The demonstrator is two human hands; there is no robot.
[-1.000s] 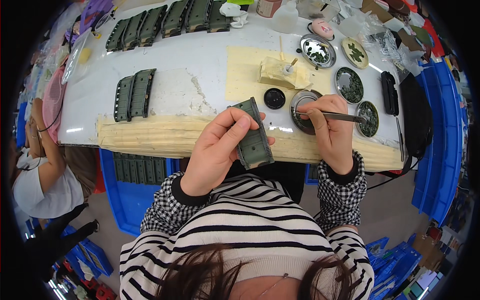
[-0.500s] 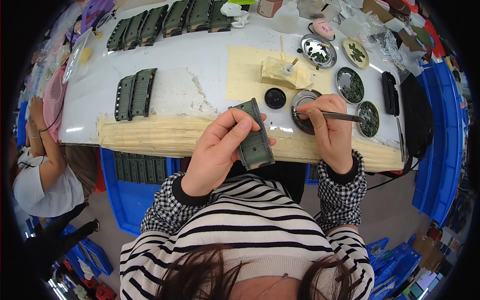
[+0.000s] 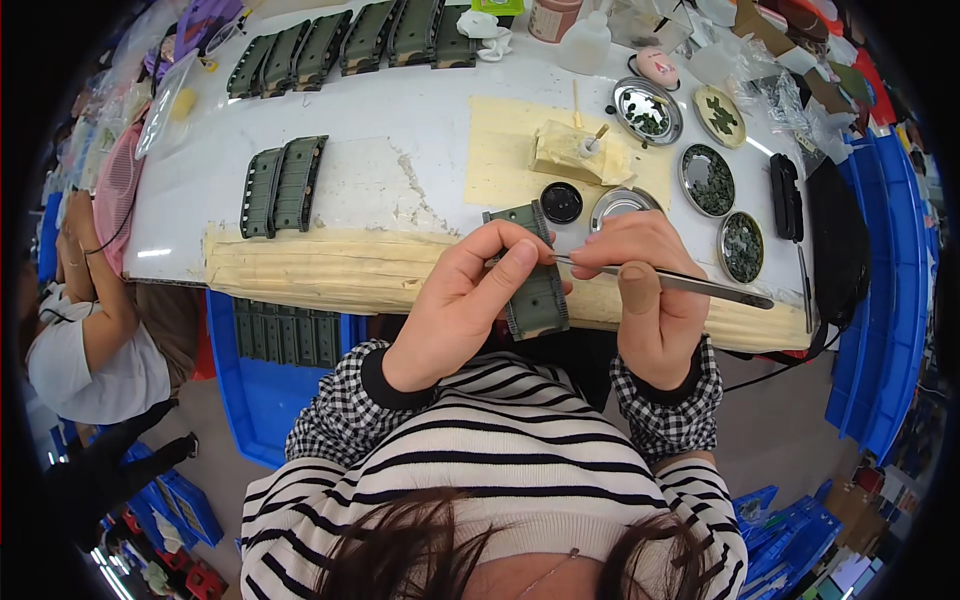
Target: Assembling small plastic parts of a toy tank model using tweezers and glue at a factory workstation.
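My left hand (image 3: 447, 312) is closed on a dark green curved panel (image 3: 537, 303) with toothed edges and a tan patch at its near end. In my right hand (image 3: 655, 300) are metal tweezers (image 3: 728, 291), gripped between thumb and fingers. Their tip meets the panel's edge by my left thumb and forefinger. Anything in the tip is too small to make out. Just beyond my right hand is a round metal dish (image 3: 620, 200), partly hidden by it. A small black round dish (image 3: 561, 202) stands to its left.
Two similar panels (image 3: 283, 187) lie left on the white table (image 3: 385, 115), with several more behind. Round dishes (image 3: 707, 180) of small dark green pieces stand at right, near a wrapped block (image 3: 578, 153). Cream padding (image 3: 330, 262) lines the front edge. Another person (image 3: 92, 345) sits at far left.
My right hand has brought the tweezers from the metal dish, left and nearer, to the panel. My left hand still holds the panel. The whole view has shifted slightly.
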